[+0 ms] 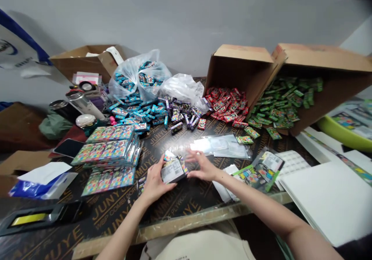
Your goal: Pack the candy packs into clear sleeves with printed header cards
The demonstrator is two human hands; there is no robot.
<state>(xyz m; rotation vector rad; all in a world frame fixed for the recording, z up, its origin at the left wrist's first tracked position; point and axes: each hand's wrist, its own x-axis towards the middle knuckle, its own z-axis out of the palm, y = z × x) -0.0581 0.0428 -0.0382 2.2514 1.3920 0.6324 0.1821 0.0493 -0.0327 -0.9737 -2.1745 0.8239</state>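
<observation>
My left hand is closed around a small dark pack whose pale label with a barcode faces up. Thumb and fingers grip its left side, just above the dark printed tabletop. Right beside the pack, my right hand has its fingers apart and nothing visible in them. Beyond that hand lie clear plastic sleeves. Close to my right forearm is a green printed packet, with another pale-labelled pack on it. What the pack holds cannot be made out.
Stacked wrapped packs stand at left, near metal bottles and a phone. Loose blue boxes, purple boxes, red boxes and green boxes lie at the back, some inside tipped cartons. White sheets lie right.
</observation>
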